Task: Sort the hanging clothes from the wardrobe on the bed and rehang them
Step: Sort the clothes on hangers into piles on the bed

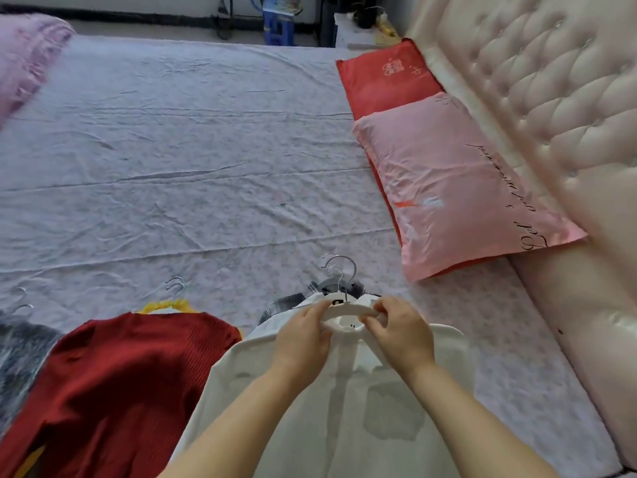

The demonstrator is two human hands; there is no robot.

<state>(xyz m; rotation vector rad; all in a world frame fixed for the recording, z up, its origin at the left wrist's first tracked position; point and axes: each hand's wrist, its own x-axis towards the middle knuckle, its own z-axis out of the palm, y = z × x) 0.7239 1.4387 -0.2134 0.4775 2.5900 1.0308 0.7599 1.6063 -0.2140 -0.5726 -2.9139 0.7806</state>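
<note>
Two bare hands meet at 6 o'clock over a white collared shirt point(344, 408) lying flat on the wrinkled lilac floral bed sheet point(189, 150). Left hand point(303, 336) pinches the left side of a white plastic hanger point(348, 310) sitting in the shirt's collar, and right hand point(401, 334) pinches its right side with thumb and curled fingers. The hanger's silver metal hook point(339, 267) points to 12 o'clock. A grey-and-black plaid garment point(320, 289) peeks out from under the shirt collar, with a second hook just beside the first. At 8 o'clock lies a dark red ribbed knit sweater point(131, 374), touching the shirt's left edge, on top of a yellow garment point(165, 306) with hooks above it. A grey fuzzy garment point(20, 350) sits at 9 o'clock at the frame edge. At 2 o'clock a pink satin pillow point(455, 188) rests on a red pillow point(386, 81), both against a cream tufted headboard point(534, 81). A purple fluffy blanket point(24, 53) is at 10 o'clock and a blue plastic stool point(277, 25) at 12 o'clock beyond the bed.
</note>
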